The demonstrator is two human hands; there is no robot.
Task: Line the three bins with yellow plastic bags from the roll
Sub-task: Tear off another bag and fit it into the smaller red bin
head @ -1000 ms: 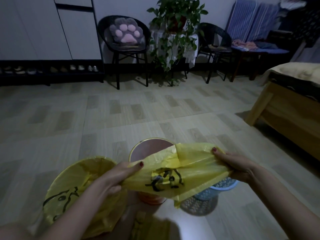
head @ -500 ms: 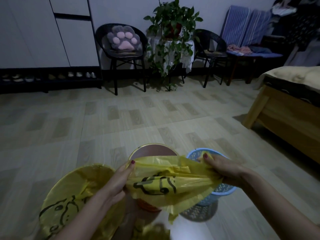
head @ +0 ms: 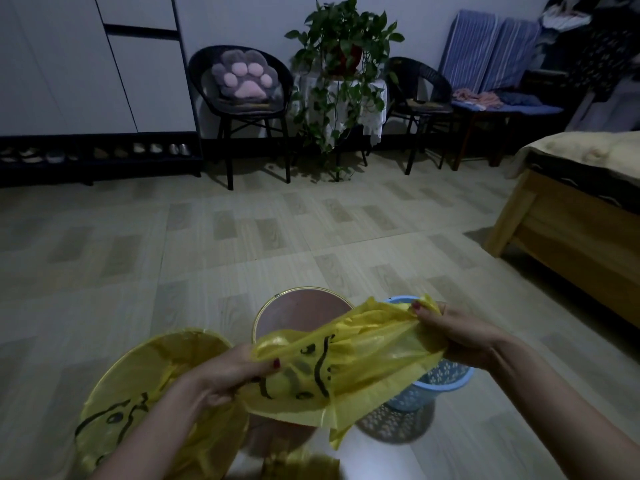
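Note:
A loose yellow bag (head: 367,362) with a black cartoon print hangs stretched between both hands, above the bins. My left hand (head: 225,372) pinches its left edge and my right hand (head: 457,337) grips its bunched right edge. Under it stands a brown round bin (head: 298,308) with a gold rim and no liner. A blue perforated bin (head: 440,379) stands to its right, mostly behind the bag and my right hand. At the lower left a third bin (head: 138,393) is lined with a yellow bag. Something yellow (head: 298,462) lies dim at the bottom edge.
Tiled floor (head: 242,244) stretches ahead. A wooden bed frame (head: 568,223) stands at the right. Along the far wall are a black chair with a paw cushion (head: 244,79), a potted plant (head: 341,64), a second chair (head: 415,95) and a shoe rack (head: 97,154).
My right hand has lifted and moved right with the bag's edge, and the bag now slopes up to the right, spread wider. The view has tilted slightly.

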